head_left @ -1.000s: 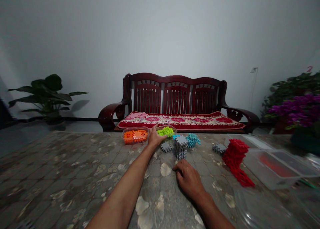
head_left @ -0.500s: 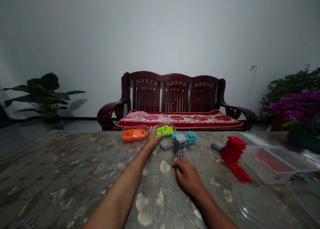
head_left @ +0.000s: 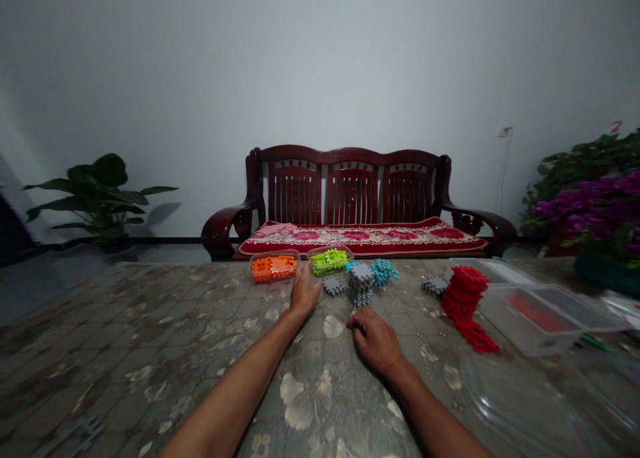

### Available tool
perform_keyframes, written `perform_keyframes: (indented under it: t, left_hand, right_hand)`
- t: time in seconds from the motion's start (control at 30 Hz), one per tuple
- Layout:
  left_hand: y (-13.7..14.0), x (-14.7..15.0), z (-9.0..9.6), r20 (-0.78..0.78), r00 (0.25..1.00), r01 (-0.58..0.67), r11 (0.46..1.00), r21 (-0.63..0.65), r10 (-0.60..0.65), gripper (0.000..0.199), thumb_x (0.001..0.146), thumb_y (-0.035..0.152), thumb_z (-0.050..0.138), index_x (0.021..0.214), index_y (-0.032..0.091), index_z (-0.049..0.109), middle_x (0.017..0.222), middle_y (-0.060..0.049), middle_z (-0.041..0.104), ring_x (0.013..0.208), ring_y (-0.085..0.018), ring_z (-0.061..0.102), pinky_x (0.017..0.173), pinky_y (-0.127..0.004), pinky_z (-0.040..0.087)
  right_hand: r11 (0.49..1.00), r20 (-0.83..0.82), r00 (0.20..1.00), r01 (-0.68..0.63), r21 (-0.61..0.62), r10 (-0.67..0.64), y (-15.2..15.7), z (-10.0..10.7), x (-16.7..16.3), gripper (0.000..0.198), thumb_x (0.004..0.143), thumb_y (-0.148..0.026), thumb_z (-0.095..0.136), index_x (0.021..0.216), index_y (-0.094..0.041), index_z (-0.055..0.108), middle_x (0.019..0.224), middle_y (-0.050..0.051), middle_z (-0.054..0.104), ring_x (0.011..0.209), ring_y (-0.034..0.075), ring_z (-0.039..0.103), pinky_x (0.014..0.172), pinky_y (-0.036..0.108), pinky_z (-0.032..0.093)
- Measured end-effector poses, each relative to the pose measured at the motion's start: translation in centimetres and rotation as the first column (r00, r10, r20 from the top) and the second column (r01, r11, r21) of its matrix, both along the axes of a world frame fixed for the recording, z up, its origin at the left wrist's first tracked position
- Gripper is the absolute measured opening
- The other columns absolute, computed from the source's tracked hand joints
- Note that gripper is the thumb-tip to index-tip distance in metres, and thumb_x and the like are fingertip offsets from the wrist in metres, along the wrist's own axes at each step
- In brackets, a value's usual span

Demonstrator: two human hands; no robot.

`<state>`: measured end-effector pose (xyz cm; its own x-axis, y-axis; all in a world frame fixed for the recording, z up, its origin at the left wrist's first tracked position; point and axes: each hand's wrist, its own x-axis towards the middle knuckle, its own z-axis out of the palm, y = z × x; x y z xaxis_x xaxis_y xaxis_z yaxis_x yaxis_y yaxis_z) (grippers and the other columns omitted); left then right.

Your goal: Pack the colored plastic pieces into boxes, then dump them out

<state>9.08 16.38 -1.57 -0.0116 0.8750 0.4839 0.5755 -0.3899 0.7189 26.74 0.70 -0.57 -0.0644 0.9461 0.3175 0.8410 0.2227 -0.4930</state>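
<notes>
My left hand (head_left: pixel 305 293) is over the table just in front of the gap between two clear tubs, thumb spread from the fingers, with no piece visible in it. The left tub holds orange interlocking plastic pieces (head_left: pixel 274 268); the right one holds lime-green pieces (head_left: pixel 329 261). Knuckles up, my right hand (head_left: pixel 377 341) rests on the table with its fingers curled in and nothing visible in them. Right behind it stands a stack of grey interlocking pieces (head_left: pixel 361 283). Loose grey pieces (head_left: pixel 333 285) lie left of that stack, and teal pieces (head_left: pixel 384 272) sit behind it to the right.
Farther right are a tall pile of red pieces (head_left: pixel 465 301), a small grey pile (head_left: pixel 434 286) and a clear plastic box (head_left: pixel 530 328). A transparent lid (head_left: pixel 515 398) lies at the front right. Beyond the patterned table (head_left: pixel 200 358) stands a wooden bench (head_left: pixel 350 155).
My left hand has drawn back slightly toward me from beside the lime-green tub. My right hand keeps its place by the grey stack. The camera view has shifted a little.
</notes>
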Motion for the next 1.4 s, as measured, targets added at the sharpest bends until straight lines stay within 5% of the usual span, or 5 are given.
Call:
perform_keyframes:
  t: [0.37, 0.77, 0.93, 1.27, 1.4]
  left_hand:
    - [-6.6, -4.8, -0.8, -0.114, 0.993, 0.004, 0.991, -0.132, -0.019, 0.057, 0.076, 0.014, 0.061, 0.132, 0.013, 0.053, 0.131, -0.015, 0.061, 0.128, -0.030, 0.056, 0.112, -0.045, 0.042]
    - [-13.5, -5.2, -1.6, -0.417, 0.895, 0.102, 0.983, -0.153, -0.158, 0.037, 0.085, 0.019, 0.060, 0.122, 0.017, 0.067, 0.137, -0.013, 0.060, 0.135, -0.031, 0.048, 0.117, -0.046, 0.034]
    - [-14.5, -4.7, -0.7, -0.577, 0.804, 0.078, 0.988, -0.136, -0.143, 0.039, 0.092, 0.020, 0.052, 0.129, 0.017, 0.065, 0.138, -0.015, 0.059, 0.135, -0.030, 0.048, 0.116, -0.044, 0.036]
    - [-15.1, -4.2, 0.0, -0.610, 0.782, 0.064, 0.989, -0.131, -0.132, 0.039, 0.095, 0.022, 0.048, 0.132, 0.016, 0.063, 0.141, -0.017, 0.058, 0.134, -0.031, 0.049, 0.113, -0.045, 0.037]
    - [-15.0, -4.3, 0.1, -0.614, 0.778, 0.062, 0.989, -0.134, -0.132, 0.039, 0.096, 0.022, 0.048, 0.131, 0.016, 0.062, 0.140, -0.015, 0.059, 0.133, -0.030, 0.050, 0.113, -0.044, 0.037]
  right_hand:
    - [1.000, 0.044, 0.999, 0.008, 0.018, -0.009, 0.1, 0.1, -0.2, 0.029, 0.081, -0.005, 0.051, 0.095, -0.021, 0.072, 0.103, 0.007, 0.069, 0.101, 0.019, 0.063, 0.089, 0.026, 0.044]
    - [0.999, 0.159, 0.987, 0.038, 0.000, -0.037, -0.2, 0.3, -0.5, 0.026, 0.089, -0.011, 0.050, 0.104, -0.020, 0.069, 0.110, 0.009, 0.065, 0.102, 0.021, 0.058, 0.088, 0.029, 0.043]
    - [0.999, 0.184, 0.982, 0.035, -0.014, -0.032, -0.3, 0.5, -0.8, 0.027, 0.090, -0.010, 0.048, 0.105, -0.019, 0.069, 0.113, 0.011, 0.064, 0.103, 0.022, 0.057, 0.092, 0.031, 0.043]
    - [0.991, 0.163, 0.980, -0.104, -0.084, 0.116, -4.9, 2.0, 0.9, 0.029, 0.082, -0.010, 0.056, 0.101, -0.019, 0.075, 0.106, 0.007, 0.074, 0.102, 0.020, 0.064, 0.093, 0.029, 0.046]
    - [0.999, 0.084, 0.996, 0.038, 0.018, -0.040, -8.7, 3.1, 5.4, 0.034, 0.083, -0.013, 0.052, 0.107, -0.021, 0.075, 0.108, 0.007, 0.076, 0.102, 0.021, 0.068, 0.094, 0.032, 0.049]
